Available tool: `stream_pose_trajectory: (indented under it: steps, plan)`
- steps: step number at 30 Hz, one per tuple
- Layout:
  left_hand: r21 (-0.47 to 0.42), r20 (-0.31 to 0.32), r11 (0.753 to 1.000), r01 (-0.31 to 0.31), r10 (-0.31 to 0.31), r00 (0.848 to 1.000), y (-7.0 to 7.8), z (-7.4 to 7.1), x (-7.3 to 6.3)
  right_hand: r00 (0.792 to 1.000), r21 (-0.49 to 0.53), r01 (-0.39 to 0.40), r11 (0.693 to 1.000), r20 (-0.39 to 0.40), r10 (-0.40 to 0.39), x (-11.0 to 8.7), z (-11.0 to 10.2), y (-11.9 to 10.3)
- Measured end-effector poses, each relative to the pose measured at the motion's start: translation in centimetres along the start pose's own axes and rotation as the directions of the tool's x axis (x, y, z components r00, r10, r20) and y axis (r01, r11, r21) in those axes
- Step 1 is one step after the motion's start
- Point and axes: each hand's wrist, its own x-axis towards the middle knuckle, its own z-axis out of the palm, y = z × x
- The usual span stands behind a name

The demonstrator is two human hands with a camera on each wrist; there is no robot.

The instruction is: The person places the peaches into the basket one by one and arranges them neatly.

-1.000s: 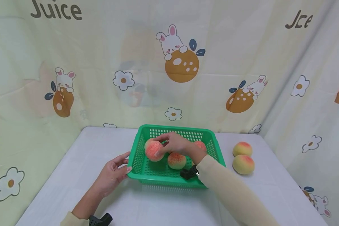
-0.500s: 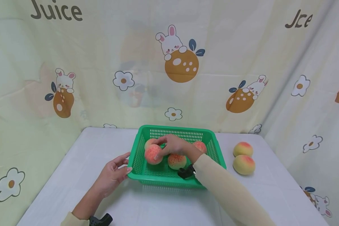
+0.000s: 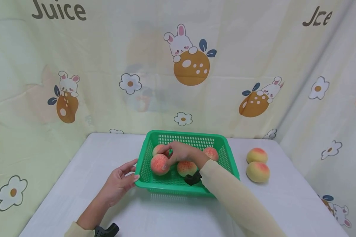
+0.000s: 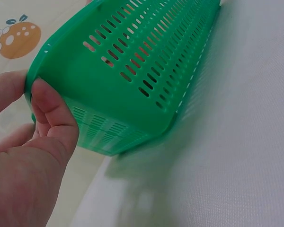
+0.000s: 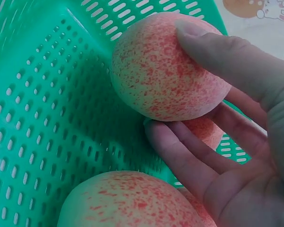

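A green slotted plastic basket [image 3: 178, 189] stands on the table, its near left corner rim pinched by my left hand [image 3: 120, 184] between thumb and fingers. In the left wrist view the thumb [image 4: 49, 101] presses the rim. My right hand [image 3: 179, 153] reaches inside and holds a pink speckled peach [image 3: 159, 165] at the basket's left side. The right wrist view shows thumb and fingers about this peach [image 5: 165, 71]. Behind it sits another peach [image 3: 158, 149]. A speckled peach [image 3: 186, 169] lies near the basket's middle, and one more peach [image 3: 211, 153] at the back right.
Two yellow-red peaches, a farther one [image 3: 257, 155] and a nearer one [image 3: 258, 172], lie on the table right of the basket. A printed curtain [image 3: 106, 49] hangs behind and beside the white-covered table [image 3: 172, 220].
My right hand has moved the held peach slightly left and lower, toward me, in the basket. The left hand stays on the rim.
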Motion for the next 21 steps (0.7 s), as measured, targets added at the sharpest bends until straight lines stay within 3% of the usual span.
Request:
stream_pose_trajectory:
  steps: [10, 21]
  plan:
    - [0.003, 0.009, 1.0, -0.001, 0.001, 1.0, 0.32, 0.18, 0.05, 0.998, 0.002, 0.045, 0.999, -0.036, -0.045, 0.05, -0.07, -0.45]
    - [0.003, 0.012, 1.0, -0.005, 0.005, 1.0, 0.4, 0.24, -0.13, 0.999, -0.057, -0.045, 0.997, -0.017, 0.044, -0.24, 0.15, -0.75]
